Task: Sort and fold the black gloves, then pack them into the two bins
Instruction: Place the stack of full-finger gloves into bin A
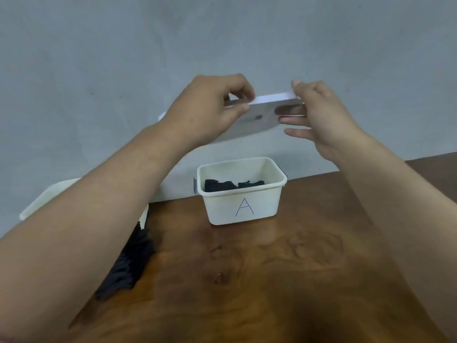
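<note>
Brown wooden table (272,280), grain and knots showing, fills the near ground.

Loose pile of black knitted gloves (133,258): lies on the table at the near left, partly hidden under the left forearm.

White rectangular plastic bin marked "A" (243,206): stands upright on the table past its middle, uncovered. Folded black gloves (232,184) lie in its bottom.

Second white plastic bin (49,194): far left, mostly hidden behind the left arm; contents cannot be told.

Flat, pale, translucent plastic lid (264,115): held in the air above and behind bin "A", tilted, touching neither bin.

Left hand (205,112): fingers curled, thumb and fingertips pinching the lid's left edge.

Right hand (321,115): thumb on the lid's top right edge, fingers nearly straight beneath it, gripping it between them.

Grey plaster wall (123,45) behind all.
</note>
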